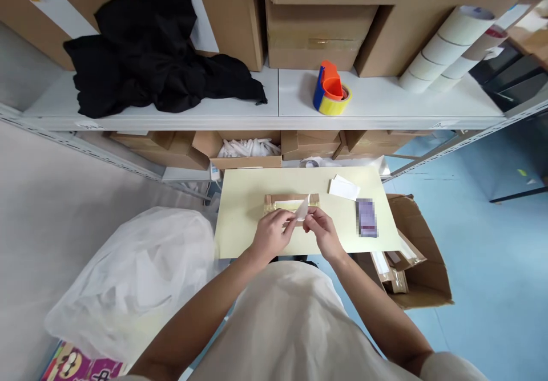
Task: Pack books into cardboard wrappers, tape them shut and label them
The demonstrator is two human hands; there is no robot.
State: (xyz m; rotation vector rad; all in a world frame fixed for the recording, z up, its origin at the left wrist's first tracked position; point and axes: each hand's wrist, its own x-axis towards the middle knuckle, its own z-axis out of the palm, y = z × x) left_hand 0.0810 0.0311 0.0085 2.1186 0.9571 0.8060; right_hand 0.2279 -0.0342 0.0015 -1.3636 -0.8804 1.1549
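Note:
My left hand [273,234] and my right hand [322,230] meet over a pale yellow board [240,210]. Both pinch a small white paper strip [302,209] that curls up between the fingertips. Just beyond the hands a flat brown package [278,201] with a white label lies on the board. To the right on the board rest a white card [343,188] and a small purple, blurred item [366,217].
A white shelf [385,98] ahead carries a tape dispenser [330,90], black cloth [158,50], cardboard boxes and white rolls [449,44]. Below it stand open boxes [248,150]. A clear plastic bag [137,278] lies at my left, an open carton [423,267] at my right.

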